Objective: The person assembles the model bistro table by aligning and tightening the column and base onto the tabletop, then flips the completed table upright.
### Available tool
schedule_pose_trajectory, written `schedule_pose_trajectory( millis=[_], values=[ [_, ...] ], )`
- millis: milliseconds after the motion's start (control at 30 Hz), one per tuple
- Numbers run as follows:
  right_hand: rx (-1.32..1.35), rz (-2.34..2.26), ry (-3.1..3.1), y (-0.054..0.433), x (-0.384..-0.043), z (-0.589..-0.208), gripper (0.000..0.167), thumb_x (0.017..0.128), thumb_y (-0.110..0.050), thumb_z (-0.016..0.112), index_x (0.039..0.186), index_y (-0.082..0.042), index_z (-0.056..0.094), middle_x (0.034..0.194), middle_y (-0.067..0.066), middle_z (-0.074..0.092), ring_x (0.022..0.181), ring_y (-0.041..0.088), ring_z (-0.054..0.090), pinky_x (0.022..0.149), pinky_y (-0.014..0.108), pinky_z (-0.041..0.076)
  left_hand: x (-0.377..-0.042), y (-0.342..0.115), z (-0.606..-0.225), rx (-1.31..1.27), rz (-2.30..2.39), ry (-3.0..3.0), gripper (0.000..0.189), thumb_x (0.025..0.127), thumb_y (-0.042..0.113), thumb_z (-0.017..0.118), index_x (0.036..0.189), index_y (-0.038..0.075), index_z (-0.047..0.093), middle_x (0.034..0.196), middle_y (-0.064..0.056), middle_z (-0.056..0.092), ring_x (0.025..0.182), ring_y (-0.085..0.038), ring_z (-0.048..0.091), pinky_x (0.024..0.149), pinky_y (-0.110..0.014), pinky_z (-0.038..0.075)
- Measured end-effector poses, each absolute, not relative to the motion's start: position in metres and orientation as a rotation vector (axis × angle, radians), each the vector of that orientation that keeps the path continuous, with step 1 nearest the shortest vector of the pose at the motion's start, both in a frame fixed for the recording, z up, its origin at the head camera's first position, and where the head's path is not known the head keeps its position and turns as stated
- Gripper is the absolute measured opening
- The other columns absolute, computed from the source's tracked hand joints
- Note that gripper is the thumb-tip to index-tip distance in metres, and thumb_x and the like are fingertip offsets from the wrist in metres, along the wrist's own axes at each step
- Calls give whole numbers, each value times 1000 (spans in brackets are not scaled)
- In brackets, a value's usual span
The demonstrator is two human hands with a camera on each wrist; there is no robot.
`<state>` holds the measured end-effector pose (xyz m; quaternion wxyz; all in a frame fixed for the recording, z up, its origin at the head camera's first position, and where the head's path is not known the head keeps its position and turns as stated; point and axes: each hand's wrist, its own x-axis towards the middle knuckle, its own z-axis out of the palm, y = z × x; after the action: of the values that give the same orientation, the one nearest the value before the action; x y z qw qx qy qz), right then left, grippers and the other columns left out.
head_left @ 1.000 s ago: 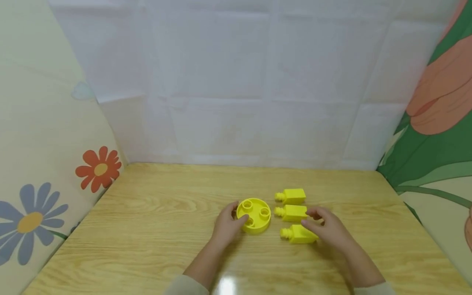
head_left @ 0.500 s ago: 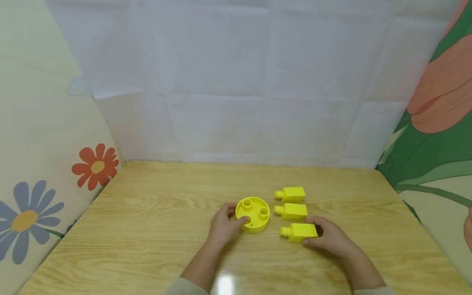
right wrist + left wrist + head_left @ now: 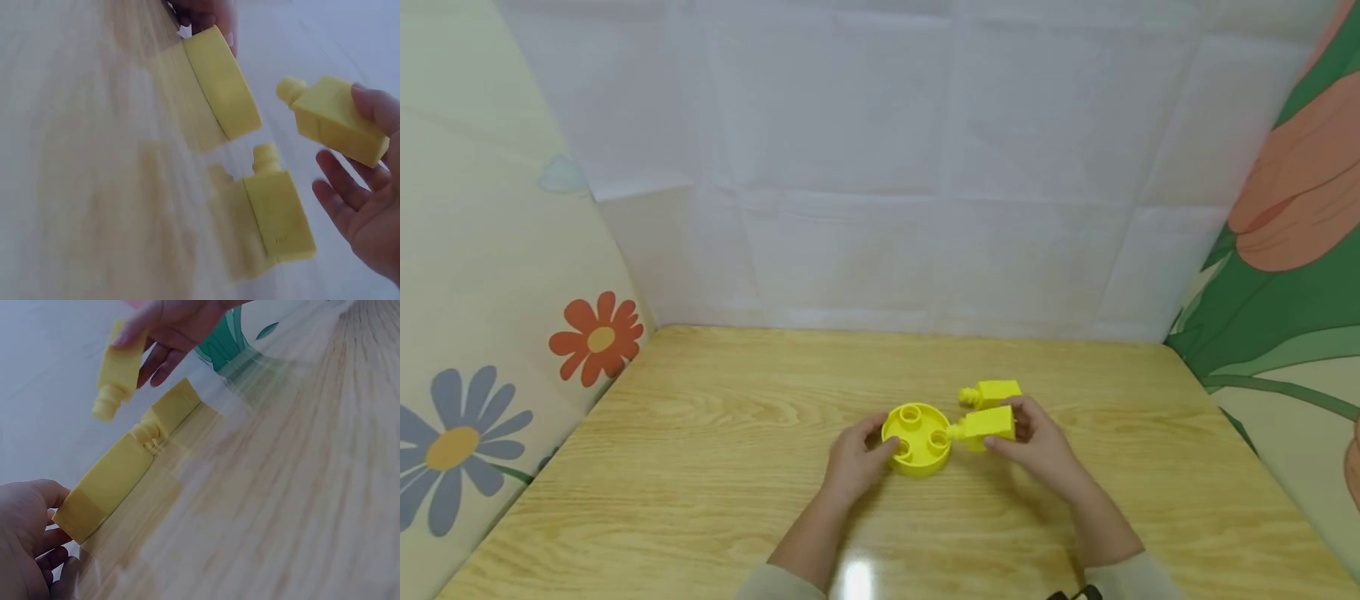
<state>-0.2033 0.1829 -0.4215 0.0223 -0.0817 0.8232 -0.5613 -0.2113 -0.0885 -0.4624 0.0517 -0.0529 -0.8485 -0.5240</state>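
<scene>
My left hand (image 3: 856, 460) grips the left side of a shallow round yellow base (image 3: 917, 464) with three ring-shaped sockets inside, thumb over its rim. A yellow rectangular peg with a ridged, screw-like neck (image 3: 337, 115) is pinched by my right hand (image 3: 1036, 442), held above the table and tilted neck-down towards the base. In the left wrist view that neck hangs apart from the base. A similar peg (image 3: 281, 212) lies on the table under it, mostly covered in the head view. Behind my right fingers lies another such peg (image 3: 1000, 392), neck to the left.
The wood-grain table (image 3: 715, 492) stretches around both hands. A white cloth (image 3: 850, 167) hangs along its back edge, with flower-print cloth (image 3: 475, 250) at the left and leaf-print cloth (image 3: 1285, 317) at the right.
My right hand has taken hold of the nearest peg, lifted it and carried it left and away from me, over the middle peg. My left hand stays at the base, which has shifted slightly.
</scene>
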Motion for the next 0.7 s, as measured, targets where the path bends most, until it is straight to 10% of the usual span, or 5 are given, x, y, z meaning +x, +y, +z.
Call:
schedule_pose_trajectory(
  millis=[400,700],
  values=[
    [-313,-1758,2579,141,-222,-413,55,86,-11,75,136,-6,52,109,18,62,87,16,62,70,22,55,-212,-91,-465,-184,-1552,-2601,50,87,22,69,129,-4,60,126,-21,65,120,-37,58,105,-52,44],
    [-424,-1549,2711,124,-227,-414,54,85,-21,77,135,-14,59,124,9,65,103,23,62,89,38,55,-212,-91,-466,-186,-1553,-2603,50,89,23,69,129,-5,59,127,-21,64,121,-38,58,105,-52,44]
  ],
)
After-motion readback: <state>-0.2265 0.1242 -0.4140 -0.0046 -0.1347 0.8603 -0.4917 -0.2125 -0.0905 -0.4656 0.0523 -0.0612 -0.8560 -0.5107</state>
